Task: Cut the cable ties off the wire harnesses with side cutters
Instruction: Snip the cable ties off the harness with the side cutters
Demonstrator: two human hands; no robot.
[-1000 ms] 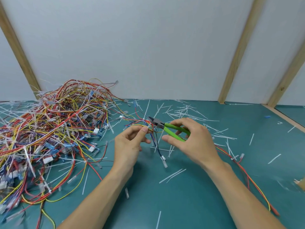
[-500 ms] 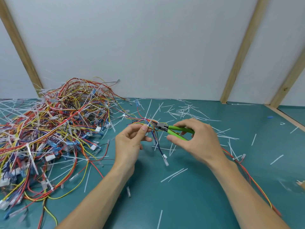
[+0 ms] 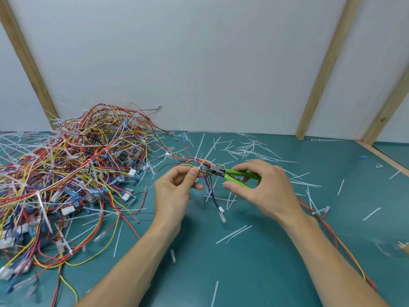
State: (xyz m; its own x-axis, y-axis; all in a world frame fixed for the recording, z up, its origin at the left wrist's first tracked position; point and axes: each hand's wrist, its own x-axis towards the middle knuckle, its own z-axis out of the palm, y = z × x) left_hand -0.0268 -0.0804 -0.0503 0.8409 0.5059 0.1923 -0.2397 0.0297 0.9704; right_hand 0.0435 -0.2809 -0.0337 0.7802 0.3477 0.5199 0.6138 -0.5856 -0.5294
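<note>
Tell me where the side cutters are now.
In the head view, the cutters are at centre, held by the right hand, their tips at the harness pinched by the left hand.

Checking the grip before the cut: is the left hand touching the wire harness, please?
Touching: the head view shows the left hand pinching the wire harness between thumb and fingers.

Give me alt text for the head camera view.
A left hand pinches a wire harness while the right hand holds green side cutters at it, above a teal table strewn with cut ties beside a pile of harnesses.
</note>
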